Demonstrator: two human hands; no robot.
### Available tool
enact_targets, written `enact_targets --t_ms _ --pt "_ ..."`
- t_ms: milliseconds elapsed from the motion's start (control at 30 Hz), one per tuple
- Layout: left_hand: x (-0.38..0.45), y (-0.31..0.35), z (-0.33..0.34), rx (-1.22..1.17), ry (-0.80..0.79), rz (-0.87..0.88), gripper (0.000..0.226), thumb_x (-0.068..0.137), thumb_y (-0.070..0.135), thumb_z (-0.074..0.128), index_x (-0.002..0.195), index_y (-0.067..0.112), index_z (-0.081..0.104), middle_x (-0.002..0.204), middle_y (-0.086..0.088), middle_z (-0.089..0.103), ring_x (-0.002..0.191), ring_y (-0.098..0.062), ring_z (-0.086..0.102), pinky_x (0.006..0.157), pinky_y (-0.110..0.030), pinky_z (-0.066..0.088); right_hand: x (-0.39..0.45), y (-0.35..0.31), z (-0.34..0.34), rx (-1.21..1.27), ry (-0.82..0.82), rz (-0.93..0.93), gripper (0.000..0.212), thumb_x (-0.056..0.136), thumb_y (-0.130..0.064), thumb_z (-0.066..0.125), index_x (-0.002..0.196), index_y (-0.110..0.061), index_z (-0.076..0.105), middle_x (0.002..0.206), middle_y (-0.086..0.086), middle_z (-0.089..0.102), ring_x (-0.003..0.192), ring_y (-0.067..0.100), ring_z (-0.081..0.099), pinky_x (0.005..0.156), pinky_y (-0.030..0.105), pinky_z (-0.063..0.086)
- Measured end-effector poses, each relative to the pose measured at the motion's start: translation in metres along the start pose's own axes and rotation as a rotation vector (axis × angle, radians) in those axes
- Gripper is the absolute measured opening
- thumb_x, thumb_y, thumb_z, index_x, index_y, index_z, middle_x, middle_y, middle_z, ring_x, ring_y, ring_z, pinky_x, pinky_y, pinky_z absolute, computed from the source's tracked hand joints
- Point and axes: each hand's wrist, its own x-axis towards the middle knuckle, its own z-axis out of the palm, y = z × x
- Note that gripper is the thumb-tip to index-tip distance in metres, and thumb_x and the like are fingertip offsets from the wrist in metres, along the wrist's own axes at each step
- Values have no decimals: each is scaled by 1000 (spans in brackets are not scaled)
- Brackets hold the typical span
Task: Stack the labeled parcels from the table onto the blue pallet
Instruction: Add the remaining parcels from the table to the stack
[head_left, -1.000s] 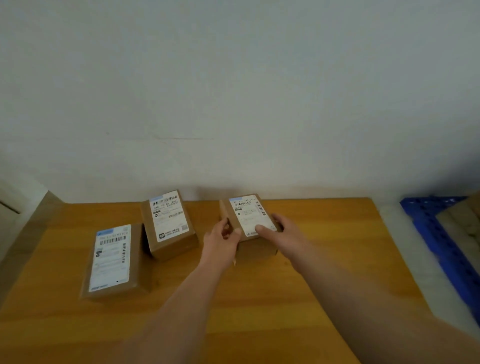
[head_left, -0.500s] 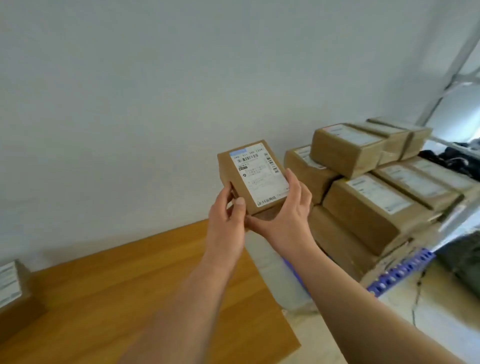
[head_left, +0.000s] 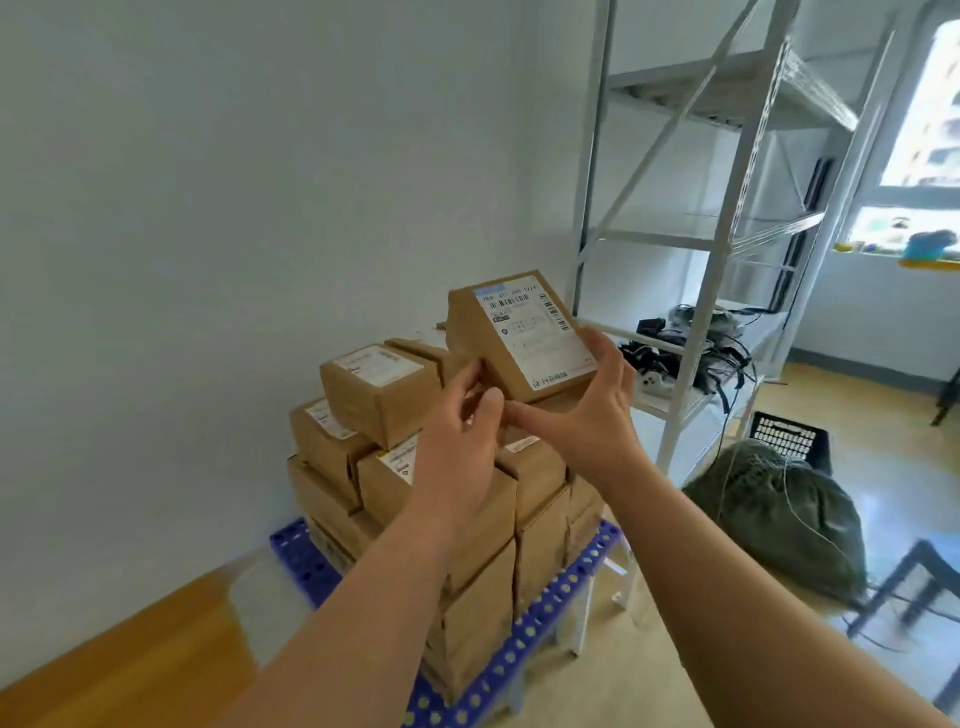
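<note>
Both my hands grip one labeled parcel, label up, tilted, held above the parcel stack on the blue pallet: left hand at near corner, right hand cupping right edge.

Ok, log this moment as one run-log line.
phase: carry | held: parcel | left hand: gripping | right hand: gripping | position: above stack on blue pallet | placed: no

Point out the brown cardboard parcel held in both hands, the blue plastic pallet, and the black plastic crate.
brown cardboard parcel (head_left: 524, 332): head view, white label.
blue plastic pallet (head_left: 524, 636): head view, front edge.
black plastic crate (head_left: 787, 435): head view, perforated wall.
</note>
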Motion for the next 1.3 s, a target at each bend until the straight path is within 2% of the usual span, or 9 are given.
enact_targets --t_ms 67,167,267,467,700,833,967,1167,1300 --pt "18 -9 12 26 -18 -19 38 99 32 49 137 37 50 128 16 59 116 -1 55 101 -32 47 24 13 -9 -13 3 29 112 59 -45 89 146 -34 20 137 -8 24 126 11 28 106 30 30" --pt "44 -20 29 42 10 -79 26 99 31 51 124 39 54 120 18 59 112 -3 56 101 -35 47 56 32 -22 -17 22 82 110 61 -41 89 147 -32 21 142 -2 24 131 17 27 111 36 30" --pt "69 -32 47 63 74 -122 33 100 26 50 133 30 53 126 12 57 115 -7 53 103 -33 45 83 53 -33 -42 7 114 107 61 -40 89 146 -33 23 142 -2 25 131 18 28 110 39 32" --pt "105 -52 79 192 68 -209 41 101 26 49 142 24 45 136 7 52 123 -13 50 104 -33 43 135 100 -34 -47 -124 190 103 62 -40 87 144 -36 25 141 -2 24 132 23 29 109 47 38" --pt "134 -73 124 237 288 -324 42 101 25 49 143 26 45 139 7 51 124 -13 49 102 -30 42 189 146 -38 -105 -315 173 107 56 -52 86 143 -39 24 143 -2 26 133 24 31 108 49 39" --pt "140 -79 153 259 355 -372 43 101 25 49 144 25 44 141 4 50 126 -15 48 93 -25 40 202 158 -39 -95 -399 124 108 59 -55 85 145 -37 22 144 -1 26 135 24 28 110 42 35" --pt "141 -81 167 342 384 -386 44 101 27 47 145 25 42 145 4 47 130 -16 45 104 -33 41 203 164 -34 -75 -436 117 111 62 -55 84 148 -33 18 148 1 22 139 24 22 110 39 29" --pt "144 -80 182 408 350 -362 46 101 26 47 147 24 39 145 5 46 130 -12 44 88 -19 34 203 170 -34 -66 -456 112 117 61 -62 81 151 -30 13 149 3 19 140 25 21 111 40 29" --pt "146 -86 186 393 393 -344 44 101 24 48 145 24 42 143 4 49 128 -13 46 94 -22 37 206 171 -36 -33 -456 126 104 71 -62 74 151 -27 16 150 3 21 140 25 22 110 40 29"
